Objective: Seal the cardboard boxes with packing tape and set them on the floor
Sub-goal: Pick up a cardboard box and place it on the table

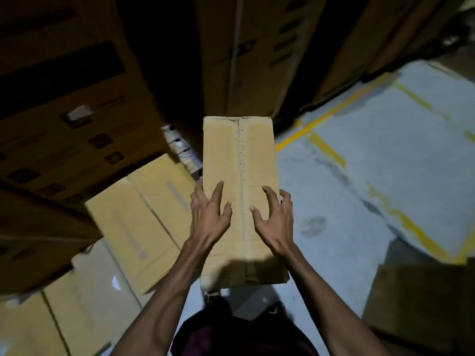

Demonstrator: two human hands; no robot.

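Observation:
A long, narrow cardboard box (240,160) is held out in front of me, above the floor, with clear tape running down its centre seam. My left hand (209,214) grips its left edge, thumb and forefinger spread on the top face and the other fingers curled over the side. My right hand (275,217) grips the right edge the same way, thumb on top and fingers wrapped over the side. No tape roll or dispenser is in view.
A taped cardboard box (144,224) lies on the floor at left, another box (77,325) nearer to me. Tall stacks of dark cartons (64,98) rise behind and left. Grey concrete floor (359,163) with yellow lines spreads to the right. A dark box (421,301) sits at lower right.

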